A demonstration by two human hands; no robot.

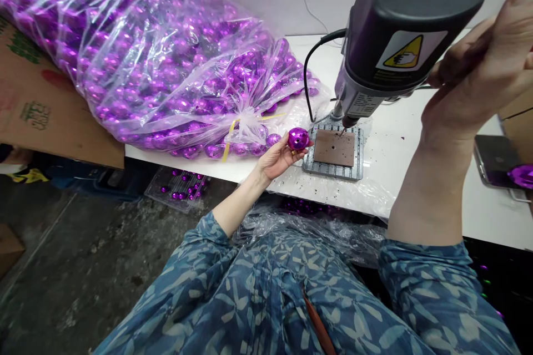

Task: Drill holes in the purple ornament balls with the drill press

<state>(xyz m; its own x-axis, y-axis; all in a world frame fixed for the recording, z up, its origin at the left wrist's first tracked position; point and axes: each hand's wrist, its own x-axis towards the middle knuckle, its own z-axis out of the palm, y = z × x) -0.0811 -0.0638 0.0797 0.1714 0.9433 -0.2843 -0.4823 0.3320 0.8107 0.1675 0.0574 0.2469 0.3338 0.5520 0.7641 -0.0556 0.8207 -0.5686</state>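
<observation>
Between the fingers of my left hand (280,158) is a shiny purple faceted ball (298,139) with a small dark hole facing up. The ball is just left of a brown board (334,147), which lies on the slotted metal base (353,176) of a bench drill (412,11). The thin drill bit points down over the board, apart from the ball. My right hand (487,61) is raised at the right side of the drill, its fingers curled; what they hold is hidden behind the hand and the drill.
A large clear bag (166,61) of purple balls, tied with yellow, covers the table's left part beside a cardboard box (54,94). A black cable loops left of the drill. At the right lie a phone (493,161) and another purple ball (522,176).
</observation>
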